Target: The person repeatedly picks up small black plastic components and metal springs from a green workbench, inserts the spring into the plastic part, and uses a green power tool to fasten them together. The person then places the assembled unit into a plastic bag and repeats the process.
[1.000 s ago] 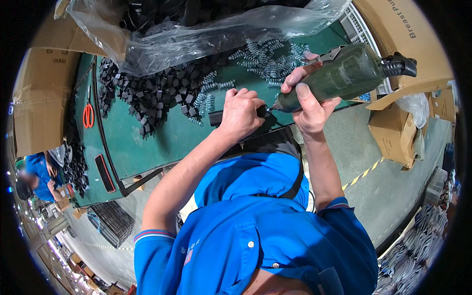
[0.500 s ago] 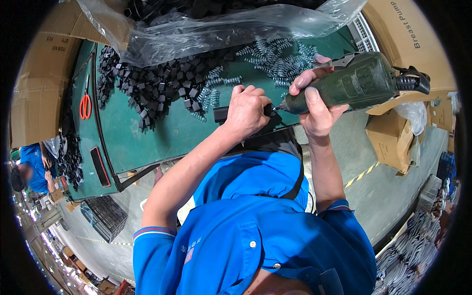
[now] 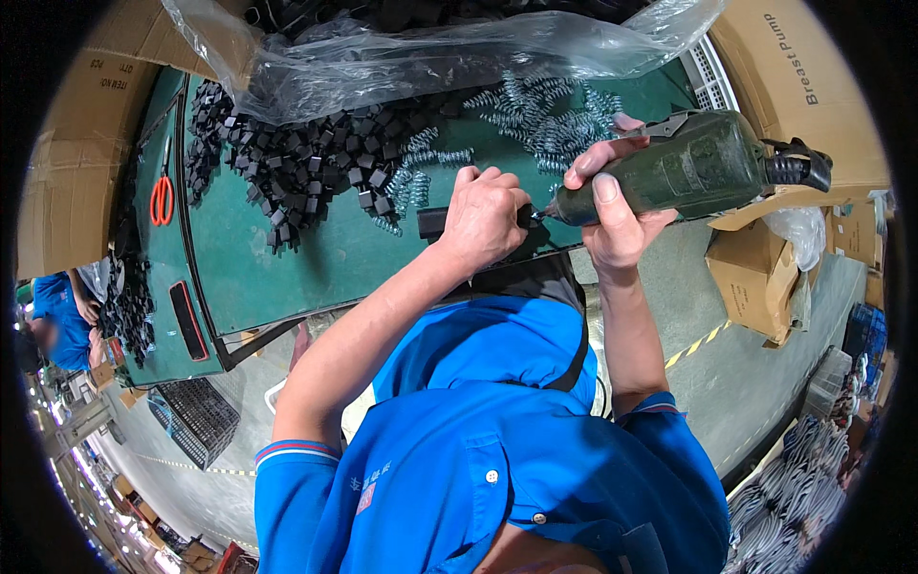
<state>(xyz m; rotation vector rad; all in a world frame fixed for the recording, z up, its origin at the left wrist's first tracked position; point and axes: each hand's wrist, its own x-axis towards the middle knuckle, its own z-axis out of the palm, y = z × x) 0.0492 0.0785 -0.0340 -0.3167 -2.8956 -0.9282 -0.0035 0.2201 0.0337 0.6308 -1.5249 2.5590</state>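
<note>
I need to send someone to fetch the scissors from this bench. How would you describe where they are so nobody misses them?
Start at the green worktable and go to its far left end, past the heap of small black parts. The scissors lie flat there on their own. Their bright orange handles set them apart, the only orange thing among black pieces and grey metal springs.

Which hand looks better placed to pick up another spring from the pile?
Probably the left hand: it holds only a small black part near the springs, while the right hand grips the green driver.
</note>
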